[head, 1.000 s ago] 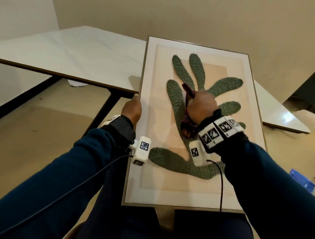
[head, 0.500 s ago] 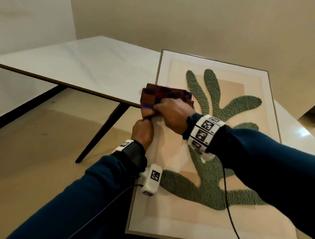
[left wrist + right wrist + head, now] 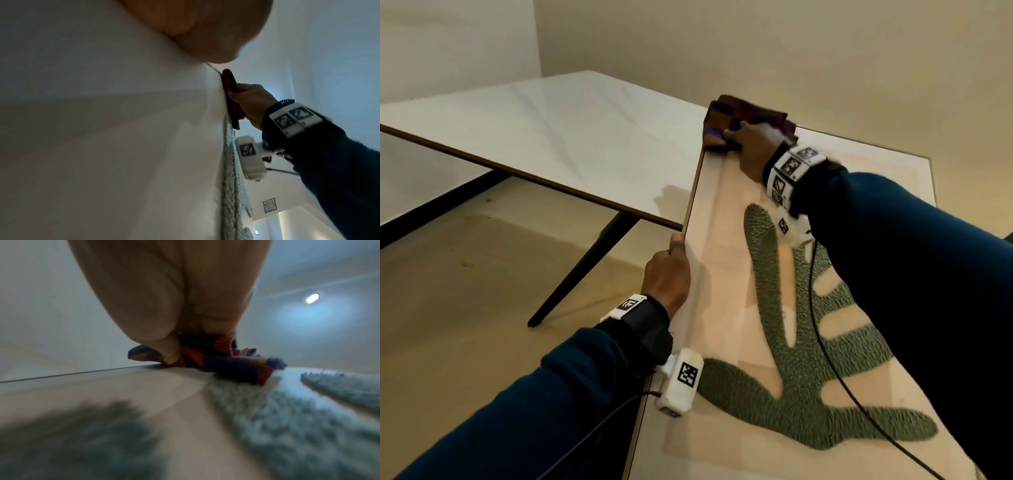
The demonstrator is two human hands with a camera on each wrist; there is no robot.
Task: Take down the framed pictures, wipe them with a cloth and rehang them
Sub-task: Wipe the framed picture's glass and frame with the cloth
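While the framed picture (image 3: 726,274) lay face up with its far end resting on the white table (image 3: 544,137), I had my left hand (image 3: 667,278) clamped on its left edge, fingers wrapped under the frame where the head view couldn't show them, thumb side on top. My right hand (image 3: 753,145) sat at the far left corner of the picture, pressing the dark red-and-purple checked cloth (image 3: 736,118) flat onto the glass; the right wrist view showed the thumb (image 3: 170,352) and fingers curled into the folds, so it was gripping the cloth, not just resting on it. The cloth hung slightly past the corner, over the frame edge. The green hand-shaped textured artwork (image 3: 801,377) under the glass ran down the middle, partly covered by my right sleeve. Right wrist view was blurred. 1 table leg (image 3: 582,270) was visible below the tabletop, on a beige floor (image 3: 448,308).
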